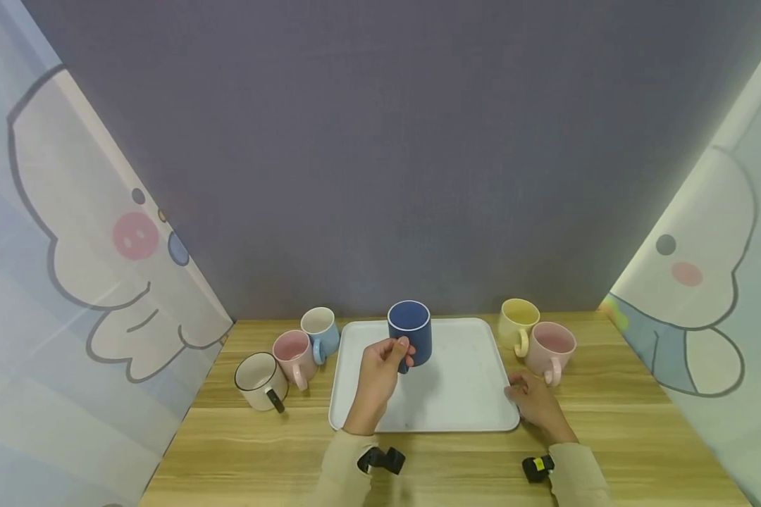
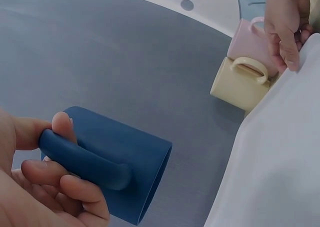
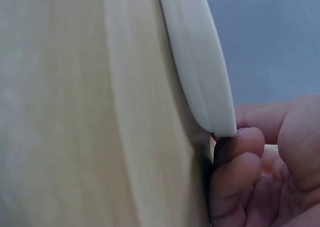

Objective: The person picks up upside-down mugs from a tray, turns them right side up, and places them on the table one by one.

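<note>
My left hand (image 1: 377, 377) grips a dark blue mug (image 1: 421, 343) by its handle and holds it upright above the white tray (image 1: 459, 401). In the left wrist view, the fingers curl through and around the handle of the blue mug (image 2: 135, 154). At the tray's right edge, my right hand (image 1: 535, 403) pinches the rim. The right wrist view shows its bent fingers (image 3: 245, 147) against the tray's rim (image 3: 200, 62). Just beyond that hand stand a pink mug (image 1: 548, 359) and a yellow mug (image 1: 510, 334).
Left of the tray stand a light blue mug (image 1: 330, 341), another pink mug (image 1: 287, 366) and a white mug (image 1: 258, 401) with a black rim and handle. All rest on a wooden table (image 1: 444, 468). A dark grey panel (image 1: 380, 176) rises behind it, with cartoon-printed sheets at both sides.
</note>
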`<control>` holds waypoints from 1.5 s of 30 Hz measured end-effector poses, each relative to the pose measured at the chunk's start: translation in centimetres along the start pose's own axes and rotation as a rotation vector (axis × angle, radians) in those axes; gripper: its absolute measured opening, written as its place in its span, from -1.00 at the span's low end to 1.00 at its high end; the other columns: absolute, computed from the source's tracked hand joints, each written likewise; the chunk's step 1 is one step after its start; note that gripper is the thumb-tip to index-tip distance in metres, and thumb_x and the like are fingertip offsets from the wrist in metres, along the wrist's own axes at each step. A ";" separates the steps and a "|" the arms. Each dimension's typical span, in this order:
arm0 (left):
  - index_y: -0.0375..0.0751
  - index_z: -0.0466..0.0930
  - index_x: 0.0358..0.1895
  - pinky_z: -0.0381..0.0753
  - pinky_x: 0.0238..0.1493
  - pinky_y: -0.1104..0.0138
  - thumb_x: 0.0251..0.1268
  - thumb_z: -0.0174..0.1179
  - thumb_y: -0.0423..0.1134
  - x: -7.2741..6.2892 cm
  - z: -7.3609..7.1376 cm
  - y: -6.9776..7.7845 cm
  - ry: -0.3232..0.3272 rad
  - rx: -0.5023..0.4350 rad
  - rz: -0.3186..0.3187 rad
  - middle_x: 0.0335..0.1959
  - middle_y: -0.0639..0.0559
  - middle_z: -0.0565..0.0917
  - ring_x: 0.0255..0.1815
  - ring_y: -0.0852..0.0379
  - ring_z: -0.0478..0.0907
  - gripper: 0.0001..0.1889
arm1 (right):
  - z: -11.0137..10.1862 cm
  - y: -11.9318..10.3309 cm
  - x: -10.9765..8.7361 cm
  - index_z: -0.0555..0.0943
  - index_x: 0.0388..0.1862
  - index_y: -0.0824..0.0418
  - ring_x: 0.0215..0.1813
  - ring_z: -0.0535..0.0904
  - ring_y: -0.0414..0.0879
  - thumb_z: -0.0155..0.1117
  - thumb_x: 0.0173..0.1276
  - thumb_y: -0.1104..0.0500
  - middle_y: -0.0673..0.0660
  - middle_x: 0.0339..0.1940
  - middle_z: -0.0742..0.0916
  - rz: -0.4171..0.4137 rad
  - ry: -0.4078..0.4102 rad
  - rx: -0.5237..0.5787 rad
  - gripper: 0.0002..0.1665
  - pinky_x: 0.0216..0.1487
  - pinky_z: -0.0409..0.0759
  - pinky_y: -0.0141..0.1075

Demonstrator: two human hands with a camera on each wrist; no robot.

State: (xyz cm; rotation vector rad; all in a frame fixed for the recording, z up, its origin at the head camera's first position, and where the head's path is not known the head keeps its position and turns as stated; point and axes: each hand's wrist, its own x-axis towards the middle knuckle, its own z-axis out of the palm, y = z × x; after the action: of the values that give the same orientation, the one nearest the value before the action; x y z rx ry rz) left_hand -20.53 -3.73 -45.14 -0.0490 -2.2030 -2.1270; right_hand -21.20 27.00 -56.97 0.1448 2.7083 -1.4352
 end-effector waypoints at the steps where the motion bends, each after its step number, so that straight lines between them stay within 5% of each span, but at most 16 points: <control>1: -0.44 0.69 -0.32 0.48 -0.15 0.39 0.51 0.19 -0.14 0.0 0.0 0.1 0.003 -0.001 0.002 -0.59 0.09 0.62 -0.33 0.19 0.57 -0.64 | 0.0 0.0 0.0 0.49 0.16 0.45 -0.56 0.46 -0.09 0.17 0.48 0.26 0.14 -0.40 0.56 -0.001 0.001 -0.002 -0.63 -0.54 0.46 -0.30; 25: -0.52 0.62 -0.27 0.46 -0.36 0.45 0.56 0.14 -0.19 0.2 -0.4 0.6 -0.020 -0.136 -0.026 -0.58 0.14 0.61 -0.45 0.24 0.55 -0.64 | -0.1 0.2 0.1 0.47 0.19 0.45 -0.51 0.47 -0.07 0.15 0.48 0.23 0.17 -0.36 0.57 0.040 -0.016 0.014 -0.59 -0.51 0.49 -0.28; 34: -0.36 0.57 -0.33 0.45 -0.36 0.45 0.60 0.06 -0.23 0.1 -0.3 0.2 -0.068 -0.236 -0.024 -0.58 0.16 0.62 -0.47 0.28 0.57 -0.70 | 0.4 -1.2 -0.2 0.54 0.05 0.50 -0.01 0.63 0.13 0.16 0.49 0.27 0.43 -0.02 0.69 -0.049 0.094 0.004 -0.70 -0.08 0.56 -0.24; 45: -0.11 0.44 -0.31 0.61 -0.15 0.46 0.69 -0.10 -0.12 -0.1 0.1 -0.8 -0.204 -0.528 -0.141 -0.42 0.16 0.57 -0.50 0.35 0.42 -0.71 | 2.0 -4.9 -1.0 0.61 0.04 0.36 -0.35 0.47 -0.18 0.19 0.52 0.19 0.11 -0.37 0.65 -0.052 0.032 0.081 -0.73 -0.31 0.45 -0.37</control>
State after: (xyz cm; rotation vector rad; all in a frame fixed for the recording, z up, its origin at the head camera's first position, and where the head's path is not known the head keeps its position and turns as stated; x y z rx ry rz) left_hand -20.45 -3.62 -45.94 -0.1514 -1.7074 -2.8378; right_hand -20.71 22.59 -53.98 0.1033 2.6997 -1.5713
